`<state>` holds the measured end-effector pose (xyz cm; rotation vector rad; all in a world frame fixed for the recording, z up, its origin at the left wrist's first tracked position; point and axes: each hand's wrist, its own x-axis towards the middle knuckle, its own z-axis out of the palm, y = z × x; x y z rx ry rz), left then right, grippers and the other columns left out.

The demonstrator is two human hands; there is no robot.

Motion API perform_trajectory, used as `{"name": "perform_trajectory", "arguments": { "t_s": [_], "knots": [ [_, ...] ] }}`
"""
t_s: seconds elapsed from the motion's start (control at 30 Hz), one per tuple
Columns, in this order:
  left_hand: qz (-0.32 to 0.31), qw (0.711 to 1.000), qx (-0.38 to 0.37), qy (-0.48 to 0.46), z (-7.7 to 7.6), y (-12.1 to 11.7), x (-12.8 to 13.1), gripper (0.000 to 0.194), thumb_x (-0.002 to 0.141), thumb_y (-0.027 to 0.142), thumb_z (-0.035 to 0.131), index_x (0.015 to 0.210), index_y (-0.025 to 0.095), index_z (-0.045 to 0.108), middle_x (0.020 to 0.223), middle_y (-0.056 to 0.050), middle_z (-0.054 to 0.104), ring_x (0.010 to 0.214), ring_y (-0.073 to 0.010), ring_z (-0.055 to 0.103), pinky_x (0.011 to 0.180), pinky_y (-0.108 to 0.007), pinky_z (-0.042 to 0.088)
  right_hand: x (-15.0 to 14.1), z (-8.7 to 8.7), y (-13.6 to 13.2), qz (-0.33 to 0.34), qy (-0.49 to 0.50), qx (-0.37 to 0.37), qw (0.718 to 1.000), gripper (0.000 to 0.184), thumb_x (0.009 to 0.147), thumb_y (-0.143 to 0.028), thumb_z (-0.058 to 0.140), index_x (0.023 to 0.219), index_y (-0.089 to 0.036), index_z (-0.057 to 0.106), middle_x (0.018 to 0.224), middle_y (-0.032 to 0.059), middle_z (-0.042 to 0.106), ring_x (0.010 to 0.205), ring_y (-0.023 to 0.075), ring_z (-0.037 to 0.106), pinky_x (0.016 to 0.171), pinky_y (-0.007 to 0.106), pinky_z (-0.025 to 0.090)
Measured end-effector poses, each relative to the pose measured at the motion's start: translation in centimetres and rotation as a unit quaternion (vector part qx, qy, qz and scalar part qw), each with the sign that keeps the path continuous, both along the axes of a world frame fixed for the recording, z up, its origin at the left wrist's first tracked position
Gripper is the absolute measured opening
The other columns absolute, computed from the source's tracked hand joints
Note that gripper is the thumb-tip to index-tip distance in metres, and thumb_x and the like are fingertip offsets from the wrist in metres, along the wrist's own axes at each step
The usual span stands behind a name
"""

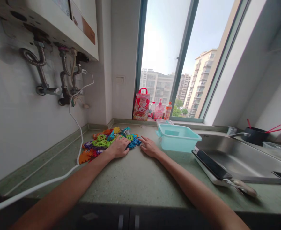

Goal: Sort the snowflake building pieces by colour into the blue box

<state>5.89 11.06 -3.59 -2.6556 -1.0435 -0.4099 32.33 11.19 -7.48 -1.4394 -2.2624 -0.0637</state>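
Observation:
A heap of colourful plastic building pieces [101,142], several with gear-toothed edges and window grids, lies on the left of the counter. My left hand [118,148] rests on the heap's right side, palm down, fingers spread over green and blue pieces; its fingertips are partly hidden. Just to the right, my right hand [150,147] lies low over the counter with the index finger stretched towards the blue pieces [136,142]. Nothing shows in its fingers. Beyond my right hand stands a light-blue plastic tub [178,142], with a clear lid-like piece [164,122] behind it.
A white cable [80,140] runs down across the counter's left side. At right, a phone [212,163] lies on a white object beside the steel sink [226,153]. Bottles [158,110] and a red-and-white bag [141,107] stand at the window. A water heater [66,28] hangs upper left.

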Motion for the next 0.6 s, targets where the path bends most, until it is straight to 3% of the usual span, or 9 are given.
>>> {"name": "perform_trajectory", "arguments": {
  "t_s": [0.23, 0.37, 0.5, 0.6],
  "knots": [
    [0.000, 1.000, -0.006, -0.001, 0.4, 0.4, -1.1, 0.036, 0.092, 0.023, 0.055, 0.125, 0.026, 0.070, 0.130, -0.008, 0.072, 0.125, -0.0273, 0.062, 0.125, -0.052, 0.028, 0.3, 0.4, -1.0, 0.028, 0.012, 0.027, 0.999, 0.033, 0.094, -0.045, 0.069, 0.120, -0.026, 0.074, 0.134, 0.0098, 0.071, 0.131, 0.0292, 0.061, 0.110, 0.045, 0.047],
    [0.017, 1.000, 0.002, -0.009, 0.4, 0.6, -1.3, 0.033, 0.089, 0.022, 0.056, 0.118, 0.023, 0.071, 0.124, -0.009, 0.074, 0.121, -0.0277, 0.064, 0.125, -0.052, 0.028, 0.2, 0.7, -1.4, 0.063, 0.030, 0.026, 0.997, 0.025, 0.092, -0.039, 0.072, 0.114, -0.028, 0.077, 0.116, 0.0063, 0.078, 0.114, 0.0249, 0.070, 0.104, 0.039, 0.051],
    [0.034, 0.999, 0.002, -0.009, 0.5, 0.6, -1.2, 0.028, 0.090, 0.027, 0.057, 0.114, 0.022, 0.070, 0.121, -0.011, 0.075, 0.118, -0.0279, 0.066, 0.124, -0.051, 0.028, 0.0, 1.0, -1.4, 0.095, 0.022, 0.045, 0.994, 0.024, 0.090, -0.037, 0.075, 0.112, -0.029, 0.079, 0.115, 0.0055, 0.079, 0.112, 0.0250, 0.070, 0.104, 0.039, 0.050],
    [0.047, 0.999, 0.002, -0.005, 0.5, 0.4, -1.1, 0.032, 0.092, 0.041, 0.060, 0.114, 0.020, 0.070, 0.119, -0.012, 0.075, 0.118, -0.0294, 0.066, 0.123, -0.051, 0.028, 0.1, 1.1, -1.5, 0.117, 0.027, 0.047, 0.992, 0.020, 0.089, -0.042, 0.076, 0.105, -0.029, 0.081, 0.121, 0.0062, 0.077, 0.115, 0.0253, 0.069, 0.106, 0.040, 0.049]
  ]
}}
